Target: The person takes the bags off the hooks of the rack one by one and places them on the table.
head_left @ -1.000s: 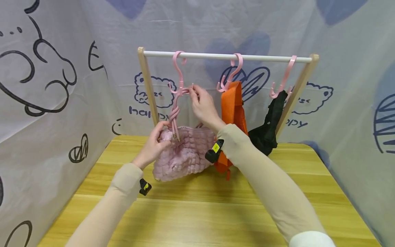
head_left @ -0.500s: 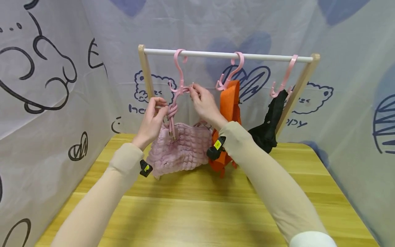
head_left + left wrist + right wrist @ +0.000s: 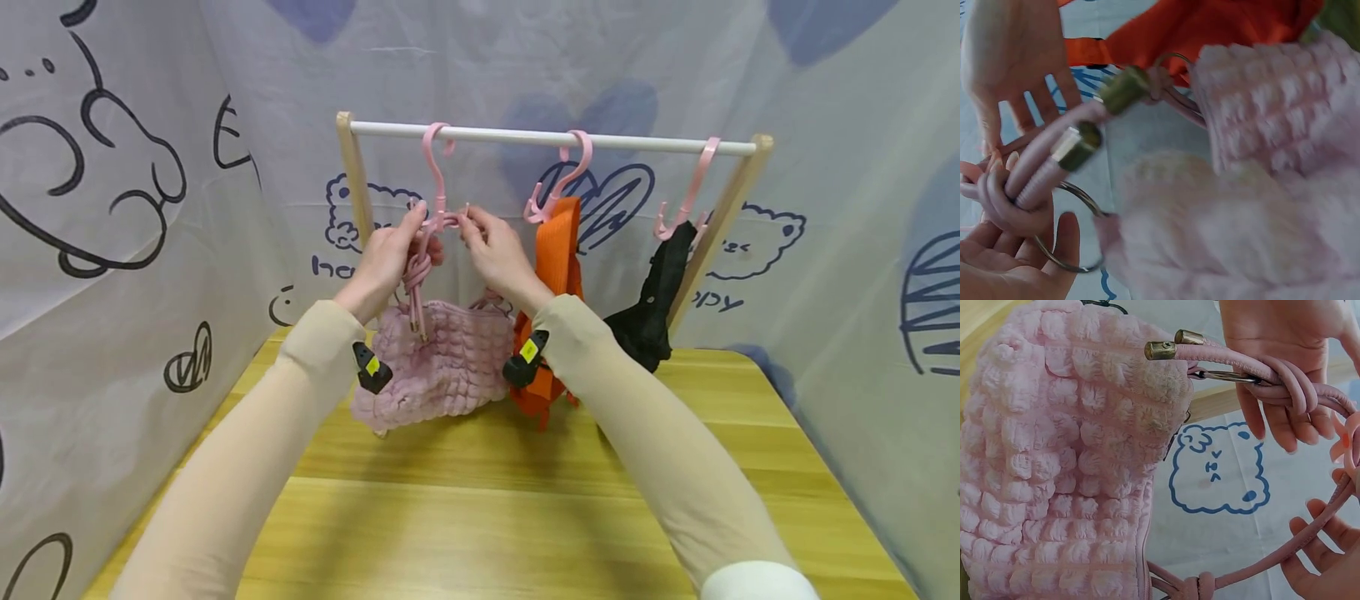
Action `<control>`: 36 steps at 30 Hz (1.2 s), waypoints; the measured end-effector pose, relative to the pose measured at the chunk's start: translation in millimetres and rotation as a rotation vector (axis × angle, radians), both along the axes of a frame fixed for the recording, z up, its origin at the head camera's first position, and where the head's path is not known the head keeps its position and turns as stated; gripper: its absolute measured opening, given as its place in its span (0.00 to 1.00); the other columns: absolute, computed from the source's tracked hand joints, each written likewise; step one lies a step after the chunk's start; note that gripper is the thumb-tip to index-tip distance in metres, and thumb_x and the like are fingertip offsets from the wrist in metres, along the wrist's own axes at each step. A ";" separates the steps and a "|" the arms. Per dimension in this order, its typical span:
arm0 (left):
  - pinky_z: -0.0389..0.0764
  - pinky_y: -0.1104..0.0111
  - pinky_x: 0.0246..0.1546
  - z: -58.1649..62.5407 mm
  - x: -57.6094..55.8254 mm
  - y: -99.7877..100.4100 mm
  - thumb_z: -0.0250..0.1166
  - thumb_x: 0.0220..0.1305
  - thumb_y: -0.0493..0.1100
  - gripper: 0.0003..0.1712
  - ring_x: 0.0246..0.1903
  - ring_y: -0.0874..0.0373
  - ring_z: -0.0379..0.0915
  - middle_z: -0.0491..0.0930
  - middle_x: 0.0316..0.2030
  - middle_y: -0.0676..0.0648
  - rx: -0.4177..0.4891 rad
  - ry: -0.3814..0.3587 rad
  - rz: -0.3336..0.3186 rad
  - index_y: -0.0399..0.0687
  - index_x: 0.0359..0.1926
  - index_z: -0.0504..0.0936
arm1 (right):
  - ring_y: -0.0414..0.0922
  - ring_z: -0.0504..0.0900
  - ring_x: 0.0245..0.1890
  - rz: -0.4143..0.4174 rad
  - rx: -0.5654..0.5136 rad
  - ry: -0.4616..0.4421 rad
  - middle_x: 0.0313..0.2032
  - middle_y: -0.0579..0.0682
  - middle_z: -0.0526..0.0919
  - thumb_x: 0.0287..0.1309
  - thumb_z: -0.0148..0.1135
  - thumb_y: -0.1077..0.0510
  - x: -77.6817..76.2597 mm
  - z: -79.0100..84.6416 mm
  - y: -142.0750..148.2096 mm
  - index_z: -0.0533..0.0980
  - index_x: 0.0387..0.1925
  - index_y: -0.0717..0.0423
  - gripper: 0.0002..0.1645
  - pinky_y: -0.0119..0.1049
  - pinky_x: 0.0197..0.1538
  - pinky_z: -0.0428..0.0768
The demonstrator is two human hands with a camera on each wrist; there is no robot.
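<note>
A pink quilted handbag (image 3: 465,354) hangs by its knotted cord strap (image 3: 1275,555) from the left pink hook (image 3: 435,171), close over the table. My right hand (image 3: 498,254) pinches the strap at the hook's right prong between thumb and index finger, its other fingers loosely bent. My left hand (image 3: 384,265) is on the other side, its fingers (image 3: 1300,428) extended behind the strap near the knot (image 3: 1016,209), its thumb up by the left prong. Two brass-tipped cord ends (image 3: 1075,147) and a metal ring (image 3: 1088,203) show beside the knot.
A white rail (image 3: 495,133) on wooden posts (image 3: 720,225) carries two more pink hooks. An orange bag (image 3: 557,258) hangs from the middle one, a black bag (image 3: 652,308) from the right one. Below is a wood-grain table (image 3: 480,517); printed cloth (image 3: 135,225) surrounds it.
My left hand has risen from the handbag's top left corner, past the knot, to the strap just under the hook. The handbag has shifted slightly left. My right hand stays at the hook.
</note>
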State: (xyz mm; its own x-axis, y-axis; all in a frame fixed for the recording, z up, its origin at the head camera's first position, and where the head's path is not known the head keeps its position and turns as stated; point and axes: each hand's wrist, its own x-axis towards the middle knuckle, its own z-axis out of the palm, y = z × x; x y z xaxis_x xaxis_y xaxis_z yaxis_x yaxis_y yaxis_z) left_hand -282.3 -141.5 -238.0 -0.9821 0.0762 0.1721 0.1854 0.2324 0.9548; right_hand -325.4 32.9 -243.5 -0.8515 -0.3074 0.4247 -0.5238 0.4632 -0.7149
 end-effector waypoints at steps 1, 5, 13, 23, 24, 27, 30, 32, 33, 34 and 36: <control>0.67 0.68 0.34 1.8 -0.7 1.1 0.44 0.73 0.72 0.41 0.19 0.62 0.66 0.84 0.28 0.55 0.007 -0.019 0.001 0.41 0.38 0.83 | 0.53 0.78 0.48 0.000 0.001 -0.002 0.49 0.60 0.81 0.80 0.42 0.50 -0.2 0.2 0.0 0.76 0.58 0.56 0.21 0.44 0.51 0.77; 0.69 0.70 0.32 8.7 -2.6 4.5 0.45 0.70 0.76 0.41 0.20 0.64 0.72 0.86 0.27 0.56 0.021 -0.091 -0.022 0.45 0.39 0.84 | 0.53 0.78 0.51 0.005 0.003 -0.014 0.52 0.60 0.81 0.80 0.42 0.49 -0.5 0.8 0.3 0.75 0.60 0.55 0.22 0.47 0.54 0.78; 0.77 0.73 0.30 14.9 -6.8 7.7 0.52 0.69 0.73 0.33 0.20 0.63 0.74 0.78 0.19 0.57 0.130 -0.183 -0.055 0.49 0.30 0.78 | 0.53 0.79 0.49 0.011 -0.004 -0.006 0.51 0.62 0.82 0.80 0.43 0.50 -0.8 -0.4 0.6 0.76 0.58 0.57 0.21 0.46 0.52 0.78; 0.80 0.73 0.31 18.9 -7.5 4.6 0.59 0.66 0.70 0.29 0.18 0.62 0.71 0.75 0.21 0.54 0.188 -0.224 -0.084 0.49 0.31 0.75 | 0.54 0.79 0.53 0.018 0.000 -0.013 0.52 0.62 0.82 0.80 0.43 0.50 -1.1 -0.1 0.7 0.75 0.60 0.56 0.22 0.48 0.56 0.79; 0.80 0.73 0.31 19.8 -7.3 4.5 0.60 0.66 0.69 0.28 0.19 0.62 0.71 0.74 0.22 0.54 0.191 -0.226 -0.084 0.49 0.31 0.75 | 0.54 0.79 0.54 0.020 0.000 -0.020 0.53 0.62 0.82 0.80 0.43 0.50 -1.0 -0.2 0.9 0.75 0.61 0.55 0.22 0.49 0.58 0.79; 0.78 0.73 0.28 22.3 -7.2 4.1 0.61 0.65 0.69 0.28 0.19 0.62 0.72 0.74 0.21 0.54 0.184 -0.239 -0.078 0.50 0.28 0.76 | 0.53 0.80 0.55 0.018 0.003 -0.033 0.54 0.60 0.82 0.80 0.43 0.49 0.1 0.1 1.3 0.74 0.63 0.54 0.23 0.49 0.60 0.79; 0.74 0.74 0.24 26.0 -5.6 3.1 0.62 0.64 0.70 0.30 0.17 0.63 0.70 0.74 0.21 0.54 0.168 -0.265 -0.076 0.50 0.26 0.75 | 0.53 0.79 0.55 0.015 0.004 -0.044 0.54 0.59 0.82 0.80 0.43 0.48 1.7 0.6 1.3 0.74 0.63 0.53 0.23 0.49 0.60 0.79; 0.71 0.74 0.21 28.4 -4.3 1.6 0.62 0.63 0.71 0.30 0.16 0.63 0.68 0.73 0.20 0.54 0.152 -0.282 -0.081 0.50 0.25 0.74 | 0.53 0.79 0.54 0.015 0.001 -0.046 0.54 0.60 0.82 0.79 0.43 0.49 2.4 0.6 1.0 0.74 0.63 0.54 0.23 0.48 0.59 0.79; 0.70 0.74 0.21 29.6 -3.5 1.1 0.62 0.63 0.71 0.30 0.15 0.63 0.67 0.73 0.20 0.54 0.153 -0.288 -0.084 0.50 0.25 0.74 | 0.53 0.79 0.53 0.015 -0.001 -0.045 0.53 0.60 0.82 0.79 0.43 0.49 2.9 0.8 1.0 0.75 0.62 0.54 0.22 0.48 0.58 0.79; 0.69 0.74 0.20 30.8 -3.1 0.7 0.62 0.63 0.70 0.30 0.15 0.63 0.66 0.73 0.20 0.54 0.156 -0.293 -0.086 0.50 0.25 0.74 | 0.53 0.79 0.52 0.016 -0.002 -0.043 0.52 0.60 0.81 0.79 0.43 0.49 3.2 0.9 0.7 0.75 0.61 0.54 0.22 0.47 0.57 0.79; 0.68 0.74 0.19 32.3 -3.2 -0.8 0.62 0.64 0.69 0.28 0.15 0.63 0.67 0.72 0.20 0.54 0.154 -0.299 -0.093 0.51 0.25 0.74 | 0.52 0.79 0.51 0.021 -0.005 -0.040 0.51 0.59 0.81 0.79 0.43 0.48 3.9 1.2 0.7 0.75 0.59 0.55 0.22 0.47 0.55 0.79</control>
State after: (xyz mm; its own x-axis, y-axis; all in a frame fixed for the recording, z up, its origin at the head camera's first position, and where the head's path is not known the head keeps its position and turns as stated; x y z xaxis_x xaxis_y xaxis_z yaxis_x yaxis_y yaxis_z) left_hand -285.5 -142.4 -205.7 -0.9809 0.1632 -0.1055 -0.0941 0.0761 0.9926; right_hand -321.5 33.6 -242.3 -0.8616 -0.3229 0.3917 -0.5038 0.4491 -0.7379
